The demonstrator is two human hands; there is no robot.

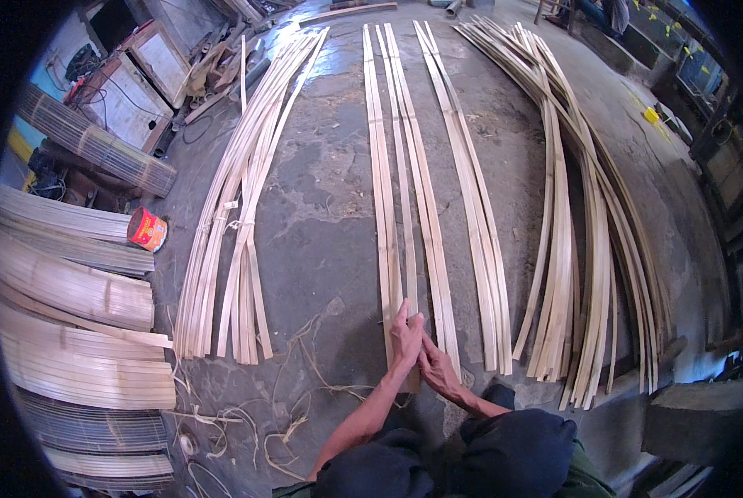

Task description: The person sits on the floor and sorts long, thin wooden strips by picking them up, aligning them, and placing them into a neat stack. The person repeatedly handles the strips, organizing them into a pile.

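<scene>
Floor (pixel 313 266): grey, worn, cracked in places; it carries all your long strips.

Right pile (pixel 583 145): biggest lot, to your right; strips crossing at the far end and fanned toward you. No tie can be made out; judged loose and not yet sorted.

Slat stack (pixel 81 282): pale and darker slatted pieces heaped along your left side, apart from the strips; nothing shows you at work on it.

Left bundle (pixel 240 166): long strips laid lengthwise, gathered in two crossing groups, with pale ties about the middle. Judged the furthest along of your lots.

Centre strips (pixel 426 216): a few, spread in narrow, separate groups straight ahead of you; not bundled. Judged the portion in hand, with gathering and tying not done here.

Narrow strip (pixel 408 249): among the centre ones, its near end running to your fingers.

Tub (pixel 146 229): red, tipped beside the slats, well apart from you.

Left hand (pixel 404 339) and right hand (pixel 438 365): your two together, touching, at the near end of the narrow strip; how firmly either grips, you cannot tell from this view.

Loose string (pixel 214 418): scraps strewn to your left, unused as they lie.
</scene>
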